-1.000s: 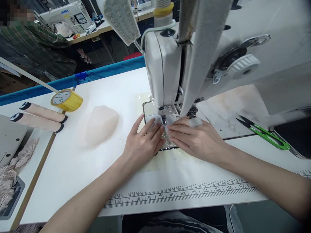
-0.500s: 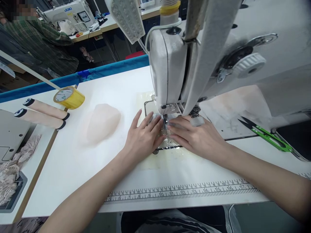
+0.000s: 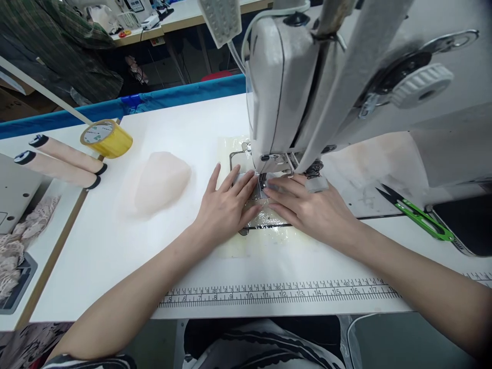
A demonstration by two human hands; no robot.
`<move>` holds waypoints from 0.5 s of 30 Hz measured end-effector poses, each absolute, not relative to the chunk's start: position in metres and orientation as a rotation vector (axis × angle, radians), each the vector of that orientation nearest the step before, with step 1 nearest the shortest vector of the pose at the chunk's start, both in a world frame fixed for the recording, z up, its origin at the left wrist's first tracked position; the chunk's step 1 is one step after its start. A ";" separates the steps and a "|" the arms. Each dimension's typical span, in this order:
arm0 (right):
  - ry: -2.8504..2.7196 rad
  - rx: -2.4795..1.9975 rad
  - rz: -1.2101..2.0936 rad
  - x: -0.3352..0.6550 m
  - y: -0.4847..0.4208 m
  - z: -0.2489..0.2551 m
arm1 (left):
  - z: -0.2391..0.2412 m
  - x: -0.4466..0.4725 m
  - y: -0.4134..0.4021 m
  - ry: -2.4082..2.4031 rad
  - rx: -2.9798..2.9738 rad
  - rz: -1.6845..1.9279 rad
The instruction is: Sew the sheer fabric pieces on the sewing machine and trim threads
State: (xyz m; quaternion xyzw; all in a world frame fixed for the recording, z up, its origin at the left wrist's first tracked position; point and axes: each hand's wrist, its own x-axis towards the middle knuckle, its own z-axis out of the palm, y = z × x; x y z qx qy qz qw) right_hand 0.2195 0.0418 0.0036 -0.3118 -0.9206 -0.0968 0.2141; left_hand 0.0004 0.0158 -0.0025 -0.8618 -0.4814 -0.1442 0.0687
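Observation:
My left hand [image 3: 227,204] lies flat on the sewing machine's bed, just left of the needle area, with its fingers spread. On the other side, my right hand [image 3: 305,202] rests with its fingers stretched toward the presser foot [image 3: 262,180]. The fingertips of both hands come close to the foot from either side. Clear film covers the metal plate [image 3: 269,219] beneath them. Whether a small piece of cloth lies under the fingers, I cannot tell. The white sewing machine head [image 3: 269,92] stands directly above my hands.
A pale sheer fabric piece [image 3: 163,182] lies left of my hands. Yellow tape [image 3: 107,138] and two thread spools [image 3: 57,168] sit farther left. Green thread snips [image 3: 421,215] and a dark phone-like object [image 3: 465,223] lie at right. A printed ruler [image 3: 277,294] runs along the front edge. Someone's plaid sleeve [image 3: 77,25] shows behind.
The camera view has shifted a little, so the table sits higher in the picture. My hands stay beside the presser foot in nearly the same pose.

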 end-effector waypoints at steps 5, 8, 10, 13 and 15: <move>-2.537 -0.842 -0.248 0.222 0.044 0.003 | -0.004 0.000 0.015 -1.488 -2.589 -0.407; -2.549 -0.861 -0.265 0.224 0.044 0.003 | -0.004 0.000 0.014 -1.503 -2.569 -0.423; -2.556 -0.899 -0.280 0.224 0.044 0.002 | -0.003 -0.001 0.013 -1.489 -2.552 -0.446; -2.535 -0.924 -0.233 0.224 0.043 -0.001 | -0.001 -0.001 0.012 -1.431 -2.523 -0.515; -2.505 -0.916 -0.121 0.224 0.042 -0.001 | 0.000 -0.001 0.011 -1.362 -2.525 -0.592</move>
